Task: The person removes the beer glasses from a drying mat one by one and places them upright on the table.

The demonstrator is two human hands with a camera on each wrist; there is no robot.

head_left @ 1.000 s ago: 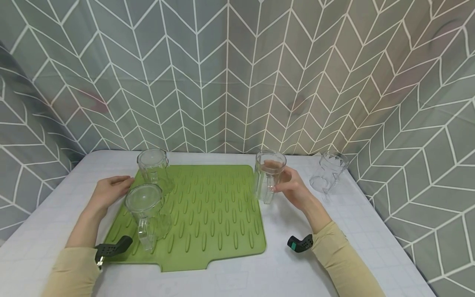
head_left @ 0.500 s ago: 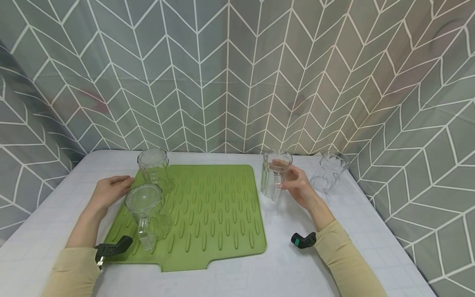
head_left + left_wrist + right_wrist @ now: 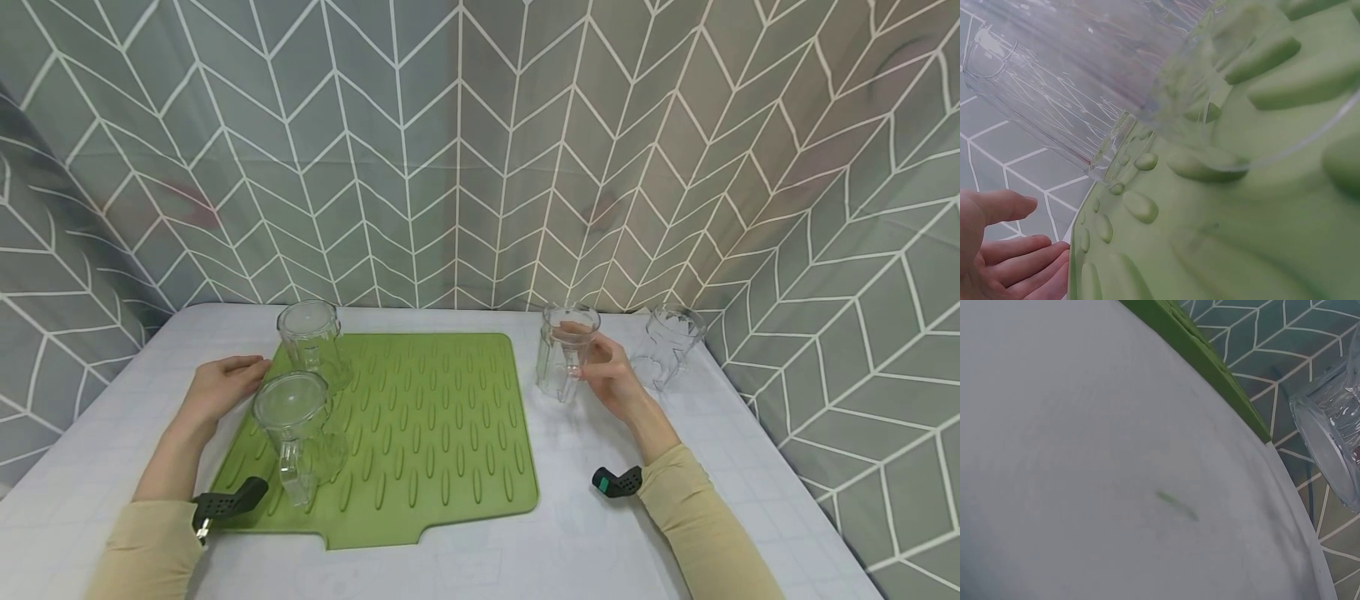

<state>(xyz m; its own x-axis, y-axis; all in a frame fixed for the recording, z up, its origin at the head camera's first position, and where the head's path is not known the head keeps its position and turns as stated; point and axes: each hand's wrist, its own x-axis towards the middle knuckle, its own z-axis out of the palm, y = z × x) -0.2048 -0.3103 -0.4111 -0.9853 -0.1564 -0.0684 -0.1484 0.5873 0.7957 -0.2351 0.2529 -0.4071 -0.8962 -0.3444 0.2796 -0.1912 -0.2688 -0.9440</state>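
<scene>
My right hand point(image 3: 611, 375) grips a clear glass mug point(image 3: 558, 354) at its handle, just right of the green ridged mat point(image 3: 427, 417). In the right wrist view the held mug point(image 3: 1329, 437) shows at the right edge, seen against the curtain; the hand is out of that view. My left hand point(image 3: 221, 387) rests at the mat's left edge, fingers loosely extended and holding nothing. In the left wrist view, the left hand point(image 3: 1013, 256) lies beside the mat's edge. On the mat's left side stand two more glass mugs, a back one point(image 3: 309, 333) and a front one point(image 3: 292, 408).
Another clear glass mug point(image 3: 667, 346) stands on the white table point(image 3: 480, 575) at the back right, close behind my right hand. A patterned grey curtain point(image 3: 427, 167) hangs along the table's back and sides. The mat's tab points toward me.
My right hand has carried the mug rightward, from over the mat's right edge to beside it, slowing in the last half second. My left hand and the other mugs stay put.
</scene>
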